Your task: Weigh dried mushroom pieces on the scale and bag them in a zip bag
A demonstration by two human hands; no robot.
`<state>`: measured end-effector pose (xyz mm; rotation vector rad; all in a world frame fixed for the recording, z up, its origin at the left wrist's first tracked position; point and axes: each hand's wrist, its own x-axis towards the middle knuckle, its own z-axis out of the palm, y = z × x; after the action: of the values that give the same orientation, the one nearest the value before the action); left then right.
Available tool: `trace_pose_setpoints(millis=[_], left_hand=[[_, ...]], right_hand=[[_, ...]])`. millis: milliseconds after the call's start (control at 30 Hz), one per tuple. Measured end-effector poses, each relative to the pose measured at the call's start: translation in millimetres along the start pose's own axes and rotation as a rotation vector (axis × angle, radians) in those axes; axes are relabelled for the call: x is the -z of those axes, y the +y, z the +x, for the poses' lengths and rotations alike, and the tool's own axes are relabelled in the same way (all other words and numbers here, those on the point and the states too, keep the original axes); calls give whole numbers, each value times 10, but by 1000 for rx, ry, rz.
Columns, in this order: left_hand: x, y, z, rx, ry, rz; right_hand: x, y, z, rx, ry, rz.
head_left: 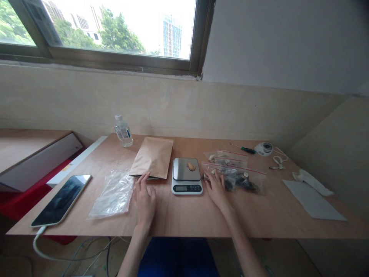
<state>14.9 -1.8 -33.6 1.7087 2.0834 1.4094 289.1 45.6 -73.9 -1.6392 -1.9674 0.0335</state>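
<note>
A white kitchen scale (pixel 187 176) stands in the middle of the table, a small tan item (pixel 190 166) lying on its metal plate. Left of it, my left hand (pixel 145 198) rests with fingers apart, beside the open lower end of a brown paper pouch (pixel 152 156) and the right edge of a clear plastic bag (pixel 113 195). My right hand (pixel 216 189) has its fingers spread at the left end of several zip bags (pixel 248 181) with dark and light parts inside. Neither hand grips anything.
A phone (pixel 61 201) with a cable lies at the left, a water bottle (pixel 123 131) behind it. Toward the back right are a green screwdriver (pixel 248 150) and a white dome camera (pixel 263 149). A white sheet (pixel 313 200) and a wrapped white item (pixel 313 182) lie far right.
</note>
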Motion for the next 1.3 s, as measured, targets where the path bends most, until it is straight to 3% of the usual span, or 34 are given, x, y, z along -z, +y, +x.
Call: trace_pose_setpoints(millis=[100, 233, 433, 567, 667, 767, 867, 1000, 1100, 1200, 1300], left_hand=[[29, -197, 264, 59, -42, 191], [9, -370, 486, 68, -61, 281], [59, -448, 604, -33, -140, 267], [168, -435, 676, -66, -116, 235], [253, -336, 682, -158, -72, 208], [312, -155, 621, -278, 4, 149], [365, 51, 535, -343, 84, 63], [463, 260, 480, -322, 164, 5], [506, 341, 467, -257, 209, -16], [472, 388, 388, -238, 194, -42], [389, 431, 233, -302, 160, 6]], right_hand=[[4, -49, -71, -26, 12, -19], [-23, -92, -102, -61, 61, -62], [-62, -9, -114, -98, 94, -165], [-42, -30, -96, -139, 104, -159], [99, -266, -68, -114, 178, -62], [339, -743, -45, 81, 210, 184], [501, -1278, -21, 350, 38, 398], [443, -1706, -9, 575, 4, 277], [384, -1831, -33, 554, -7, 154], [428, -1909, 4, 424, -168, 9], [429, -1953, 193, 300, -308, -84]])
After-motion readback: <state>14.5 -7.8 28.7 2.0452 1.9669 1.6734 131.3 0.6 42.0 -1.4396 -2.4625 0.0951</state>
